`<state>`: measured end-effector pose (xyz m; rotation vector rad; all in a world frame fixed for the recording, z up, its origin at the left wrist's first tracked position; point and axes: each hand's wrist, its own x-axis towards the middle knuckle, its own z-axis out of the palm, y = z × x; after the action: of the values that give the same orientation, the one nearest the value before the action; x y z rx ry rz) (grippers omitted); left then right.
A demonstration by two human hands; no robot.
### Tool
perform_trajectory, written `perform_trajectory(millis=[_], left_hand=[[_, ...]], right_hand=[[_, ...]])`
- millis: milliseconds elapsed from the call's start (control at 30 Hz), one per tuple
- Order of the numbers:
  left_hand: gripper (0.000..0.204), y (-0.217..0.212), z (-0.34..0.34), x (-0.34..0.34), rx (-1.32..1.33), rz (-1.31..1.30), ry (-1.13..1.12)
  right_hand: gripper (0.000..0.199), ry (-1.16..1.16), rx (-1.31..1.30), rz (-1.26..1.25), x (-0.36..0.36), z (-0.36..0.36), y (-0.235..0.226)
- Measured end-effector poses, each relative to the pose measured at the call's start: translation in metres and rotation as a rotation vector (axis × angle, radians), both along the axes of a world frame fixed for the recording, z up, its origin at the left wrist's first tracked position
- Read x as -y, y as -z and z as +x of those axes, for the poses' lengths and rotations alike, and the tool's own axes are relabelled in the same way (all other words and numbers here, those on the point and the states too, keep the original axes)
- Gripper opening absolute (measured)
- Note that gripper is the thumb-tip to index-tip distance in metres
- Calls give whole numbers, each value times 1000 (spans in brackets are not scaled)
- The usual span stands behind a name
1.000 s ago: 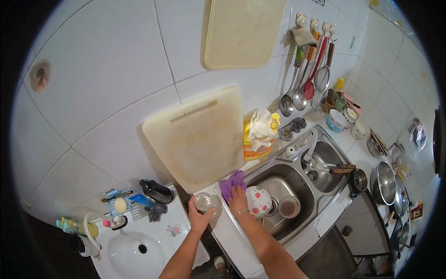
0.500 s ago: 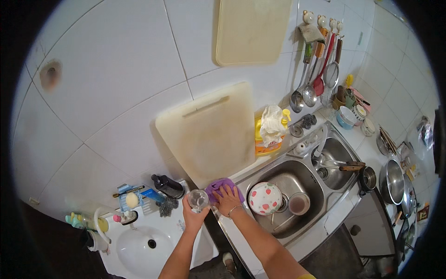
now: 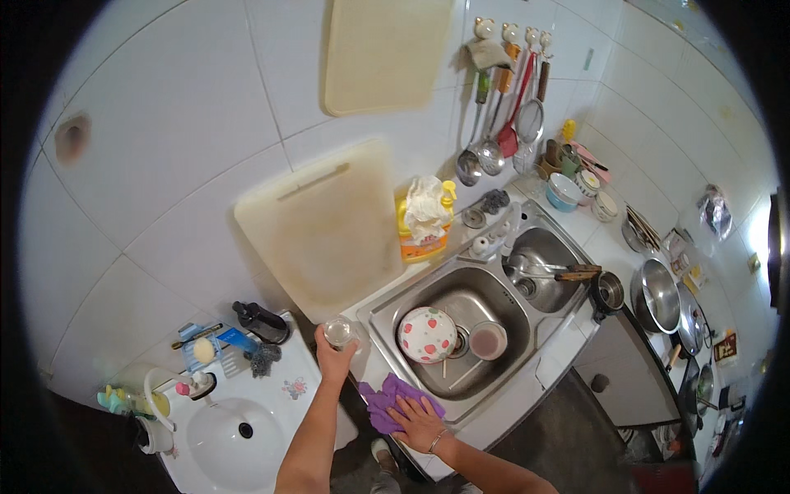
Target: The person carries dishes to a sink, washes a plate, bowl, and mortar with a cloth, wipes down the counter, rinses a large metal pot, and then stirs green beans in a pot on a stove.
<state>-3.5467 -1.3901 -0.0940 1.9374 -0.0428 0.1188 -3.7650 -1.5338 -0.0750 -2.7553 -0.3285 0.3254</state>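
My left hand point(image 3: 336, 356) is closed around a small see-through glass cup point(image 3: 338, 331), held above the counter strip left of the steel sink. Flat on a crumpled purple cloth point(image 3: 380, 403) rests my right hand point(image 3: 418, 424), its fingers spread. The cloth lies on the counter at the near-left corner of the large sink basin point(image 3: 510, 362). Inside that basin sit a white bowl with red strawberry prints point(image 3: 427, 335) and a round container of cloudy liquid point(image 3: 487, 341), with chopsticks point(image 3: 460, 375) near them.
A white washbasin point(image 3: 218, 445) stands at the left, with a dark bottle point(image 3: 262, 322) behind it. A cutting board point(image 3: 329, 230) leans on the wall beside a yellow bottle point(image 3: 425, 222). Ladles point(image 3: 469, 167) hang above; a pot point(image 3: 608, 292) and steel bowl point(image 3: 658, 296) stand right.
My right hand and the purple cloth have moved nearer along the counter, and the cloth is more spread out. The cup in my left hand has shifted slightly back, and the view has turned right.
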Motion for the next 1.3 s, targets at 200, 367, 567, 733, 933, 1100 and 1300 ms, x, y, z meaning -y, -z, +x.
perform_trajectory(millis=[200, 367, 567, 733, 933, 1100, 1300], left_hand=[[75, -16, -3, 12, -60, 16, 23], [78, 15, -20, 7, 97, -20, 27], [33, -2, -187, 17, -99, 156, 513], [46, -20, -277, 28, 59, 699, 697], [55, -3, -295, 83, 119, 876, 492], [48, 0, -269, 97, 203, 867, 487], [55, 0, -285, 112, -57, 958, 337]], right_hand=[[56, 80, 2, 94, 0, -36, -8], [57, 90, -15, 41, -4, -37, -5], [56, 48, 19, 96, 12, -58, 5], [55, -69, 98, 246, 47, -118, 27], [59, -73, 130, 193, 108, -117, 6], [48, -29, -13, 73, 105, -87, 25], [43, -60, 104, 108, 124, -82, 26]])
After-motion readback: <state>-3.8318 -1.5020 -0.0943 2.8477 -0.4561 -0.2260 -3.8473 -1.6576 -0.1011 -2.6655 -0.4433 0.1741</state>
